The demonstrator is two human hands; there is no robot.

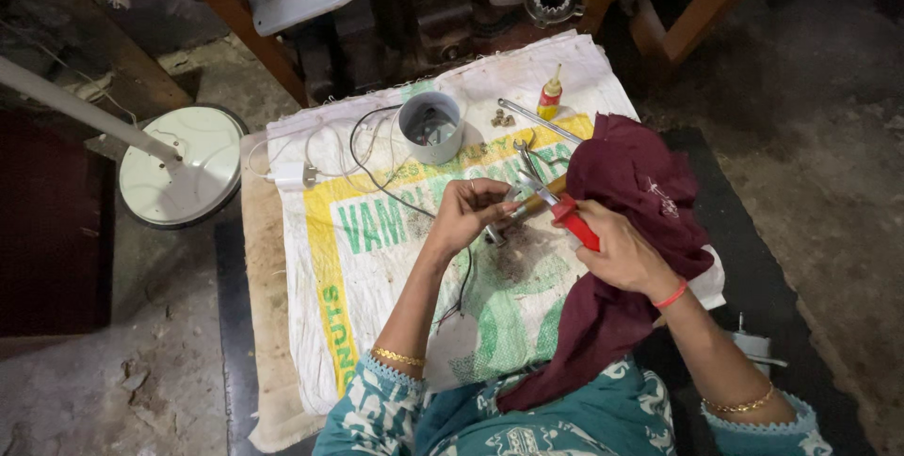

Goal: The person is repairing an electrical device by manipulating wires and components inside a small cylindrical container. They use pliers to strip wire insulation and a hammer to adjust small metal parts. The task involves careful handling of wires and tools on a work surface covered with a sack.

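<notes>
My left hand [466,211] pinches a small metal part [520,194] between thumb and fingertips, holding it just above the woven sack [377,249] spread out in front of me. My right hand [621,251] is closed around the red handle of a tool [574,220], its wooden shaft angled in so the tip meets that metal part. The two hands sit close together, nearly touching over the middle of the sack. As I judge it, I am in the middle of working the tool's tip into the part while the other hand steadies it; the next move calls for a firm pinch on the left and careful pressure from the right so the tip does not slip off.

A dark red cloth [631,183] drapes over my right forearm and lap. A thin black wire [377,173] trails from near my left hand up toward a grey plastic cup [430,126]. Beside the cup lie a metal rod [537,120], a few small loose bits, and a little yellow bottle with a red tip [550,96]. A white charger plug [290,174] rests at the sack's left edge. Off the sack, on the floor, stands a round white fan base [184,164].
</notes>
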